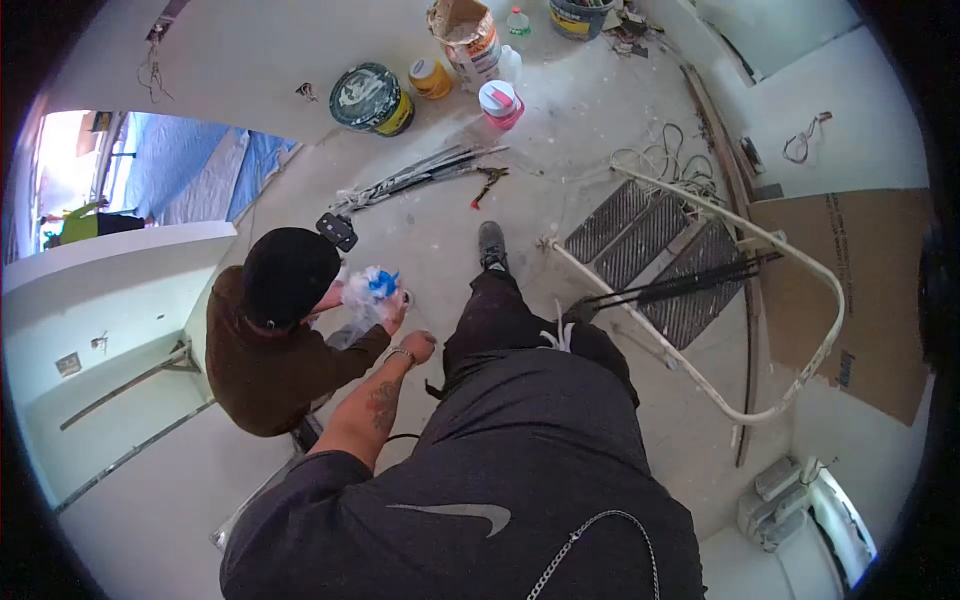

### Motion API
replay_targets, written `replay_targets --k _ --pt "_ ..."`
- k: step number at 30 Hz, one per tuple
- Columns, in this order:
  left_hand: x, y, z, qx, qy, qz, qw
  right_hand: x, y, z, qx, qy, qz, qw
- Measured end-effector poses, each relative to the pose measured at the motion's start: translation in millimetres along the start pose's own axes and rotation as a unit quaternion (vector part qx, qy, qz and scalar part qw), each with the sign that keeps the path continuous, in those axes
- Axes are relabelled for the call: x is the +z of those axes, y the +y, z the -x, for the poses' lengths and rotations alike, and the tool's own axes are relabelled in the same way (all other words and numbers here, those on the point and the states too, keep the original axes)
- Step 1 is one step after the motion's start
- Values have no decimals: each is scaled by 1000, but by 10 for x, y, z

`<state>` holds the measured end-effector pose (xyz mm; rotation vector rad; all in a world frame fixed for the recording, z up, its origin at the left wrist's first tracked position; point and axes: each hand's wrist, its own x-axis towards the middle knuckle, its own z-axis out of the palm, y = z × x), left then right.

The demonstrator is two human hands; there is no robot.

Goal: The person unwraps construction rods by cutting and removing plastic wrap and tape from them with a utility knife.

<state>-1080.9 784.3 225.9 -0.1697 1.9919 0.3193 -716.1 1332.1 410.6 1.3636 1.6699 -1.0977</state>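
Note:
My left hand (419, 346) is at the end of my bent, tattooed forearm, with a bracelet at the wrist. Its fingers are curled closed, and nothing sticks out of them. Close beside it, another person (285, 360) in a black cap and brown top holds a crumpled clear plastic bag (358, 292) with a bright blue part (383, 284). That person's hand (396, 310) is just beyond mine, apart from it. My right hand is out of view. White strips (560, 330) hang at my trousers' waist.
A white tubular frame (830, 290) lies to the right, near ridged dark panels (620, 225) and cardboard (850, 290). Ahead are a black bucket (372, 98), a pink tub (502, 104), a paper sack (466, 40), long rods (420, 170) and a red-tipped tool (488, 187).

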Motion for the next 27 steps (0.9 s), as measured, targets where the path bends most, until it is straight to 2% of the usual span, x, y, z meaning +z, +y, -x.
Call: replay_targets --k 2,4,5,9,11,12,14,16,17,19,20,22,23,25,26,27 --pt "-163 47 75 11 -17 47 999 158 -354 85 -2 -8 13 1000" --pt "-450 54 0 62 17 -17 998 338 -679 177 -6 -14 21 1000" --pt "-621 55 27 111 48 -2 993 412 -837 215 -9 -17 23 1000" --pt "-1255 -131 -121 195 88 24 977 728 -1329 355 -23 -37 25 999" --pt "-1602 -155 -149 130 76 75 986 875 -1569 383 -33 -53 25 998" --pt "-1701 -227 -221 141 80 64 985 939 -1695 379 -39 -61 24 997" --pt "-1791 -464 -516 138 171 -14 976 1075 -1962 347 -56 -81 21 995" --pt "-1815 -827 -1012 153 131 -5 980 1204 -2274 270 -76 -102 12 992" --pt "-1960 -759 -965 237 127 -166 949 1257 -2443 222 -85 -111 2 990" --pt "-2000 -843 -1230 258 138 -20 956 1312 -2803 79 -96 -122 -19 988" --pt "-2057 -730 -1270 124 81 95 984 1327 -2983 -52 -101 -122 -34 987" --pt "-2408 -88 -764 31 -1 223 974 1301 -3307 -376 -96 -111 -67 987" --pt "-2559 -93 -752 163 7 95 982 1265 -3418 -609 -83 -107 -85 987" --pt "-2753 37 -770 296 14 -38 954 1159 -3619 -1080 -47 -95 -132 985" --pt "-2841 156 -736 204 29 10 979 1050 -3758 -1159 -48 -93 -138 985" --pt "-2961 348 -856 209 31 6 977 938 -3941 -1264 -37 -102 -223 969"
